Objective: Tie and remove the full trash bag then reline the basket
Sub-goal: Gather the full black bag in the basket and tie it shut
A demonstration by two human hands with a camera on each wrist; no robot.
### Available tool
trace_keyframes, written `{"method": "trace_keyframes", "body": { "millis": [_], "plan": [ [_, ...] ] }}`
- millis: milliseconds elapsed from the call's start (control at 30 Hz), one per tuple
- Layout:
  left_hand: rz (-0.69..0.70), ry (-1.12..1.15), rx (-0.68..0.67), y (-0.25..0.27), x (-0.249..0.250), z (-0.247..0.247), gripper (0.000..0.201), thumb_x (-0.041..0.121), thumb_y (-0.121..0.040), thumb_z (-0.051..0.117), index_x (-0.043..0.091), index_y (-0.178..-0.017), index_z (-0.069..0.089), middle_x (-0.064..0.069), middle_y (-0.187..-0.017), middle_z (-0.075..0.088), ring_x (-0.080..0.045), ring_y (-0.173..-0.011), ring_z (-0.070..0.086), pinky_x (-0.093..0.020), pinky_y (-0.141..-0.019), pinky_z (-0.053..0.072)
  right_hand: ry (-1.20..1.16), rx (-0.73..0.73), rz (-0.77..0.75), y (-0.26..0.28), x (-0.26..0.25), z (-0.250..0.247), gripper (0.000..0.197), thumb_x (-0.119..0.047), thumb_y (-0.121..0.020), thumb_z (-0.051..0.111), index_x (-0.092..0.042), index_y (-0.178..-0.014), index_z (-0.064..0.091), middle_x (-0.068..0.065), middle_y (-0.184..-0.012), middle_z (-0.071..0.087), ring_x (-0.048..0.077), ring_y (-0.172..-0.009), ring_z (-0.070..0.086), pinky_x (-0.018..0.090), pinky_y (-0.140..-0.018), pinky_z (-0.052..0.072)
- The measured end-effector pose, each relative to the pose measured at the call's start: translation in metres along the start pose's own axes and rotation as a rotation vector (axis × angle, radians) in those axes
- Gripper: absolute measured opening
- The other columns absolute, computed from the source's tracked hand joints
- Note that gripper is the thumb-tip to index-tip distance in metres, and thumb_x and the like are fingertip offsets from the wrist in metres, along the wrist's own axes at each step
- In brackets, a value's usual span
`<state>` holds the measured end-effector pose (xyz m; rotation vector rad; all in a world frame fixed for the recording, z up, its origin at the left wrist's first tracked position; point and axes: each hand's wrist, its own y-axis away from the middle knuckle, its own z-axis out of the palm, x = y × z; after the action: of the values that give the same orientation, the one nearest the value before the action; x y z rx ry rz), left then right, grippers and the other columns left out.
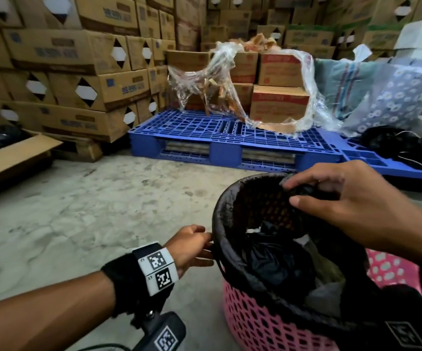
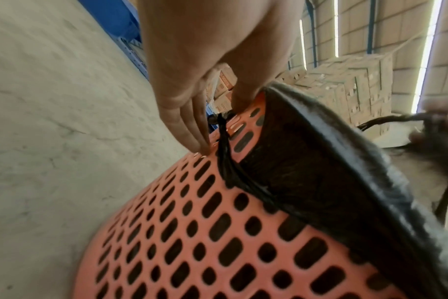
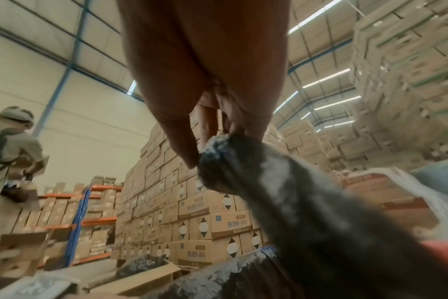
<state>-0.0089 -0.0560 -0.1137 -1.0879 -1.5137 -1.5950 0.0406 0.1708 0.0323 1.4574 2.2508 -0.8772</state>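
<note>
A pink perforated basket (image 1: 268,323) stands on the concrete floor, lined with a black trash bag (image 1: 275,262) that holds rubbish. The bag's rim is folded over the basket's edge. My left hand (image 1: 199,247) is at the rim's left side. In the left wrist view it (image 2: 215,121) pinches a twisted black strip of the bag (image 2: 224,153) against the basket wall (image 2: 192,232). My right hand (image 1: 313,191) pinches a gathered bunch of the bag at the far rim and lifts it a little; the right wrist view shows this hand (image 3: 207,149) on the bunched plastic (image 3: 294,202).
A blue pallet (image 1: 230,130) with boxes and loose plastic wrap (image 1: 230,79) lies beyond the basket. Stacked cartons (image 1: 78,72) fill the left and back. An open box (image 1: 14,158) sits at left, dark bags (image 1: 394,145) at right. A person (image 3: 10,141) stands further off.
</note>
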Motion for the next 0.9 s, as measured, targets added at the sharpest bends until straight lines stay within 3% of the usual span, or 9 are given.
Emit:
{"method": "trace_keyframes", "body": {
  "millis": [100, 200, 267, 333, 467, 633, 700, 767, 900],
  "plan": [
    [0.021, 0.038, 0.047, 0.003, 0.006, -0.006, 0.048, -0.003, -0.082, 0.055, 0.005, -0.127, 0.038, -0.014, -0.076, 0.063, -0.020, -0.060, 0.059, -0.028, -0.059, 0.051, -0.129, -0.038, 0.054, -0.002, 0.003, 0.000, 0.018, -0.012, -0.078, 0.070, -0.025, -0.090, 0.074, -0.014, -0.074, 0.074, -0.003, -0.073, 0.067, 0.006, -0.062, 0.049],
    [0.074, 0.094, 0.114, 0.009, 0.019, -0.012, 0.042, -0.005, -0.082, 0.051, 0.004, -0.122, 0.043, -0.015, -0.076, 0.062, -0.020, -0.057, 0.056, -0.029, -0.057, 0.049, -0.229, -0.058, 0.111, -0.003, 0.007, -0.004, 0.023, -0.002, -0.083, 0.064, -0.022, -0.088, 0.074, -0.019, -0.060, 0.071, -0.004, -0.053, 0.063, 0.003, -0.049, 0.042],
    [0.160, 0.145, 0.164, 0.016, 0.036, -0.015, 0.039, -0.006, -0.083, 0.047, 0.004, -0.120, 0.045, -0.014, -0.073, 0.059, -0.022, -0.060, 0.053, -0.032, -0.060, 0.046, -0.295, -0.014, 0.148, -0.004, 0.010, -0.008, 0.027, 0.005, -0.084, 0.059, -0.018, -0.084, 0.074, -0.007, -0.065, 0.075, 0.004, -0.053, 0.064, 0.010, -0.052, 0.048],
    [0.290, 0.129, 0.189, 0.028, 0.058, -0.013, 0.036, -0.006, -0.082, 0.046, 0.007, -0.116, 0.048, -0.011, -0.068, 0.058, -0.022, -0.061, 0.053, -0.032, -0.060, 0.045, -0.384, 0.054, 0.194, -0.005, 0.014, -0.013, 0.033, 0.011, -0.084, 0.052, -0.014, -0.083, 0.073, 0.011, -0.079, 0.076, 0.025, -0.068, 0.069, 0.031, -0.065, 0.055],
    [0.573, 0.048, 0.171, 0.060, 0.105, 0.006, 0.031, -0.004, -0.083, 0.048, 0.014, -0.107, 0.055, 0.000, -0.055, 0.062, -0.019, -0.058, 0.055, -0.032, -0.059, 0.045, -0.494, 0.170, 0.232, -0.012, 0.023, -0.020, 0.040, 0.018, -0.082, 0.040, -0.008, -0.082, 0.070, 0.023, -0.080, 0.069, 0.022, -0.067, 0.063, 0.021, -0.062, 0.052],
    [0.753, -0.216, -0.153, 0.082, 0.164, 0.050, 0.026, -0.006, -0.081, 0.058, 0.002, -0.106, 0.057, -0.015, -0.072, 0.066, -0.024, -0.064, 0.058, -0.024, -0.055, 0.049, -0.471, 0.100, 0.087, -0.016, 0.018, -0.026, 0.027, 0.001, -0.079, 0.065, -0.016, -0.098, 0.072, 0.024, -0.100, 0.070, 0.036, -0.086, 0.067, 0.046, -0.085, 0.050],
    [0.775, -0.361, -0.242, 0.083, 0.177, 0.070, 0.023, -0.009, -0.080, 0.058, -0.003, -0.103, 0.058, -0.020, -0.075, 0.065, -0.025, -0.066, 0.059, -0.022, -0.057, 0.051, -0.371, -0.004, -0.006, -0.017, 0.018, -0.026, 0.029, -0.005, -0.075, 0.072, -0.013, -0.102, 0.069, 0.016, -0.098, 0.073, 0.026, -0.088, 0.069, 0.039, -0.086, 0.051],
    [0.785, -0.427, -0.289, 0.084, 0.184, 0.083, 0.020, -0.011, -0.081, 0.055, -0.004, -0.099, 0.058, -0.023, -0.075, 0.064, -0.027, -0.066, 0.060, -0.026, -0.060, 0.054, -0.314, -0.054, -0.073, -0.017, 0.020, -0.025, 0.017, -0.008, -0.072, 0.069, -0.005, -0.090, 0.069, 0.009, -0.080, 0.068, 0.013, -0.073, 0.058, 0.031, -0.070, 0.047],
    [0.899, -0.345, -0.163, 0.077, 0.181, 0.086, 0.021, -0.010, -0.080, 0.050, 0.000, -0.094, 0.062, -0.021, -0.081, 0.071, -0.020, -0.066, 0.065, -0.025, -0.061, 0.052, -0.331, 0.054, -0.132, -0.010, 0.026, -0.033, 0.005, -0.005, -0.080, 0.069, -0.005, -0.075, 0.071, 0.004, -0.071, 0.067, 0.008, -0.065, 0.061, 0.021, -0.062, 0.047]
  ]
}}
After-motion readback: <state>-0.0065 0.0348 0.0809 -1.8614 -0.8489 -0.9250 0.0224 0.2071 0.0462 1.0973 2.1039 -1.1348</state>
